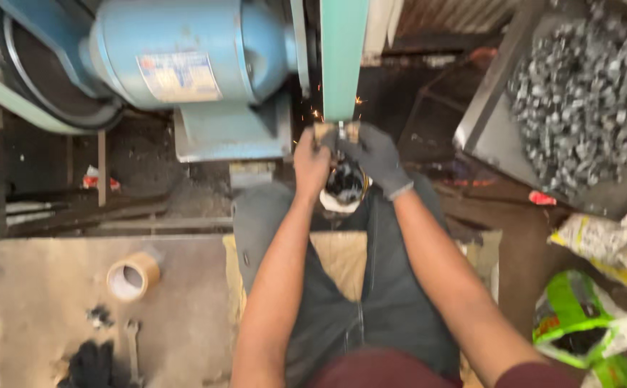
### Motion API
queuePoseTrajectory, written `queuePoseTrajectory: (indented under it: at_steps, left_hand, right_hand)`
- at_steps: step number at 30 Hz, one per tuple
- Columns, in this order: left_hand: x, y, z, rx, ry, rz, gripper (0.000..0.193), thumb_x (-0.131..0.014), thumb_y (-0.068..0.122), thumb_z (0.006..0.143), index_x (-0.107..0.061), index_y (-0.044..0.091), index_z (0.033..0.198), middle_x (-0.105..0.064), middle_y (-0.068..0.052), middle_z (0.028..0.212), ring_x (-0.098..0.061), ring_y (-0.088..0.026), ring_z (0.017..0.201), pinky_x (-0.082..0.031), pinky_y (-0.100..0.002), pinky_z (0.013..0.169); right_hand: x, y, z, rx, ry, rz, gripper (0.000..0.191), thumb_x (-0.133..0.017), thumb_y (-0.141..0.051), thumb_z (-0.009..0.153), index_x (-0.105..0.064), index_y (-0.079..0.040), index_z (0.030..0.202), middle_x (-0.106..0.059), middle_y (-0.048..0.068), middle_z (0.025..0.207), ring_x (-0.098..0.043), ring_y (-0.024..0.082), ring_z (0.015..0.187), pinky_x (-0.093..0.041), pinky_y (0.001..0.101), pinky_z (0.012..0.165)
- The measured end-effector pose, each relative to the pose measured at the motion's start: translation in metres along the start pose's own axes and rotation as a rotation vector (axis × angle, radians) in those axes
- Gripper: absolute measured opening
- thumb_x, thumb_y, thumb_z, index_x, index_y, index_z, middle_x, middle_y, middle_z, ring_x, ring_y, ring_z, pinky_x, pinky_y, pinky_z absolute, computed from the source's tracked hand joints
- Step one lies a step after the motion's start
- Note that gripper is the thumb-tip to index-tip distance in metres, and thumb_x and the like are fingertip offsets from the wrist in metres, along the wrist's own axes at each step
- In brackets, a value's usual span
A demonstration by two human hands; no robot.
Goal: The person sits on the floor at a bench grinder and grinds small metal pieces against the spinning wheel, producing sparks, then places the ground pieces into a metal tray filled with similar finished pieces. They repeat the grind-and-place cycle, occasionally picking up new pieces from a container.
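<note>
Pressing a small metal piece [340,131] against the green sanding belt [343,57], both hands, left [311,162] and gloved right [377,154], grip it.

Small metal workpiece [340,131] is being pressed upright against the lower end of a green sanding belt [343,57], orange sparks flying at the contact point. Piece is narrow, grey and mostly hidden, so its exact shape is unclear. A tan block-like pad [326,131] is sitting around it, pinched from both sides. Bare left hand [311,164] is gripping the left side, dark-gloved right hand [377,159] is gripping the right side, fingertips nearly meeting just below the belt, above the lap.
</note>
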State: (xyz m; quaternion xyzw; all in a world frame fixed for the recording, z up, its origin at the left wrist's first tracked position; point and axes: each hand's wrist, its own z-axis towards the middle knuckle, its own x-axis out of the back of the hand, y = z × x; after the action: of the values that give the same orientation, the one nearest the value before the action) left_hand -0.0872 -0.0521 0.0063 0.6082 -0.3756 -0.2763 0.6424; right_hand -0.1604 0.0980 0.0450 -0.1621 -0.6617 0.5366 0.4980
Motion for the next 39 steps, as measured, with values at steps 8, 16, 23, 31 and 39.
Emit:
queuePoseTrajectory:
  at_steps: [8,16,23,31,39]
  left_hand:
    - [0.009,-0.007,-0.012,0.226,-0.224,-0.162,0.021,-0.057,0.009,0.093,-0.069,-0.002,0.106,-0.074,-0.010,0.083,-0.071,-0.016,0.071,-0.055,-0.028,0.062]
    - [-0.021,-0.036,-0.013,0.433,-0.273,-0.934,0.046,-0.053,0.029,0.096,-0.058,0.006,0.135,-0.064,-0.009,0.132,-0.065,-0.023,0.123,-0.055,-0.040,0.105]
    - [-0.009,-0.034,-0.017,0.307,-0.557,-1.127,0.070,-0.061,0.043,0.095,-0.043,0.006,0.151,-0.049,-0.012,0.155,-0.046,-0.032,0.148,-0.037,-0.058,0.120]
    - [0.013,-0.024,-0.029,0.242,-0.456,0.095,0.042,-0.061,0.021,0.093,-0.068,-0.001,0.129,-0.072,-0.021,0.114,-0.069,-0.035,0.098,-0.055,-0.041,0.084]
    - [-0.024,0.007,-0.038,0.032,-0.799,0.726,0.054,-0.069,0.025,0.084,-0.061,0.008,0.135,-0.071,-0.027,0.108,-0.068,-0.042,0.104,-0.052,-0.050,0.088]
  right_hand:
    - [0.003,0.001,-0.036,0.013,0.159,0.332,0.035,-0.078,-0.017,0.091,-0.070,-0.003,0.122,-0.074,0.005,0.116,-0.068,0.013,0.104,-0.055,0.0289,0.093]
    - [0.004,0.015,0.004,-0.298,0.181,0.798,0.029,-0.069,-0.021,0.097,-0.068,-0.004,0.121,-0.072,0.000,0.106,-0.066,0.006,0.093,-0.054,0.0219,0.079]
    - [-0.001,0.025,0.016,-0.519,0.211,0.879,0.028,-0.069,-0.023,0.099,-0.067,-0.004,0.121,-0.067,0.005,0.094,-0.059,0.017,0.079,-0.047,0.0303,0.068]
    - [0.092,0.044,-0.058,-0.108,0.411,0.113,0.033,-0.076,-0.029,0.091,-0.073,-0.005,0.114,-0.077,0.006,0.107,-0.075,0.017,0.098,-0.057,0.0322,0.089]
    - [0.209,0.082,-0.081,-0.533,0.529,-0.633,0.031,-0.075,-0.032,0.085,-0.073,-0.007,0.103,-0.073,0.017,0.104,-0.068,0.037,0.101,-0.051,0.0467,0.089]
